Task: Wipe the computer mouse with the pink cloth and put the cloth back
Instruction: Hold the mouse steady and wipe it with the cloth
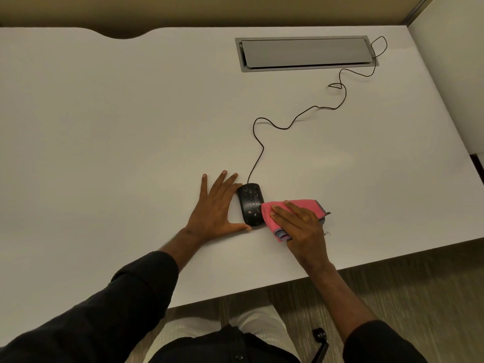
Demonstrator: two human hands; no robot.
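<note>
Your left hand (pixel 216 208) lies flat and spread on the white desk (pixel 104 127), fingers apart, its forefinger and thumb bracketing the black wired mouse (pixel 251 204), which sits just to that hand's right and appears to touch it at both ends. Your right hand (pixel 301 226) presses down on the folded pink cloth (pixel 293 209), fingers laid over the top and thumb tucked at the near corner, so it is closed lightly on the fabric rather than gripping hard. The cloth's leading edge meets the mouse's right flank. The mouse shows pale specks across its shell, so the wiping looks barely begun. Judge the mouse as light and smooth: it will likely skate if pushed sideways, so keep the left hand as a stop. The cloth is soft and limp; hold it bunched under the fingers so the fold does not open. The thin cable (pixel 262 153) trails away beyond your fingertips and may tug.
</note>
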